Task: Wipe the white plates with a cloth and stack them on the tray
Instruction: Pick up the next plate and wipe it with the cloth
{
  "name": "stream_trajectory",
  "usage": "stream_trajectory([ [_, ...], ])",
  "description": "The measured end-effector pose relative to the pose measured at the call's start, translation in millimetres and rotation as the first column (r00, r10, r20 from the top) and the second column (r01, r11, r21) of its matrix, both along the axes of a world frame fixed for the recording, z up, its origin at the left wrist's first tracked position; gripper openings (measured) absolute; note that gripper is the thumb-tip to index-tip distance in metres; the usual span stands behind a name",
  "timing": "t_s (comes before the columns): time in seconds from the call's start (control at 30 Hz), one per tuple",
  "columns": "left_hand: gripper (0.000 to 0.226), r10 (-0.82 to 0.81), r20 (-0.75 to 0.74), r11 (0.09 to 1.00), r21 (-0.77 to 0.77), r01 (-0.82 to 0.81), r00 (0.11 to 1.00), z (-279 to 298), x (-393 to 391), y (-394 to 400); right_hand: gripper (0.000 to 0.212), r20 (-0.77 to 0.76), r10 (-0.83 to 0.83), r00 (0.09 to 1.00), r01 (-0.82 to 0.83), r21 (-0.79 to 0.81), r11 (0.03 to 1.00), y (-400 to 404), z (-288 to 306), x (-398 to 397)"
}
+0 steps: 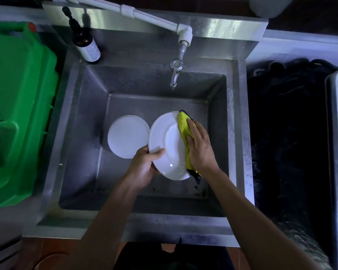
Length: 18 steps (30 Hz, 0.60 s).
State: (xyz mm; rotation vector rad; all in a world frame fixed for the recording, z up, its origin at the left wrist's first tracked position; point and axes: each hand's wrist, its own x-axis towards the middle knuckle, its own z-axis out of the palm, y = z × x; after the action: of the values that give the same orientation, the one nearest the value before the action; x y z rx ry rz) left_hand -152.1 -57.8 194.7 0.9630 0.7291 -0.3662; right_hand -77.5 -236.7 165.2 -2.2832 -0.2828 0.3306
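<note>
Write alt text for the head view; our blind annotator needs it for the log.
Over a steel sink, the left hand grips a tilted white plate by its rim while the right hand presses a yellow cloth against its face. A second white plate lies in the basin beside it, under a closed tap.

- A white plate point(168, 145), round and glossy, is tilted with its face up and toward the right, held above the middle of the sink basin.
- A yellow cloth point(184, 126) with a dark edge lies folded against the right side of this plate's face, running from the far rim to the near rim, its dark end hanging past the near rim.
- A second white plate point(128, 136) lies flat on the basin floor, just left of the tilted one.
</note>
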Motion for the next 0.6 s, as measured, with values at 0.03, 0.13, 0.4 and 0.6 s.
stream_trajectory([
  [0.03,0.048,0.020,0.001,1.000,-0.015,-0.020,1.000,-0.3,-0.4,-1.8,0.048,0.000,0.009,1.000,-0.009,-0.008,1.000,-0.7,-1.0,-4.6],
  [0.13,0.038,0.070,-0.002,0.997,-0.045,-0.070,0.998,-0.8,0.2,-5.9,0.047,0.037,0.067,0.997,-0.066,-0.026,0.998,1.6,0.5,-18.2],
  [0.4,0.038,0.150,-0.006,0.987,-0.061,-0.150,0.989,-0.7,10.3,-5.0,0.043,-0.007,0.025,1.000,-0.024,0.127,0.992,27.9,20.4,-46.9],
  [0.6,0.032,0.217,-0.078,0.971,-0.086,-0.224,0.973,-1.0,20.3,-4.9,0.039,0.039,-0.006,0.999,-0.001,0.188,0.982,33.8,28.1,-56.0],
])
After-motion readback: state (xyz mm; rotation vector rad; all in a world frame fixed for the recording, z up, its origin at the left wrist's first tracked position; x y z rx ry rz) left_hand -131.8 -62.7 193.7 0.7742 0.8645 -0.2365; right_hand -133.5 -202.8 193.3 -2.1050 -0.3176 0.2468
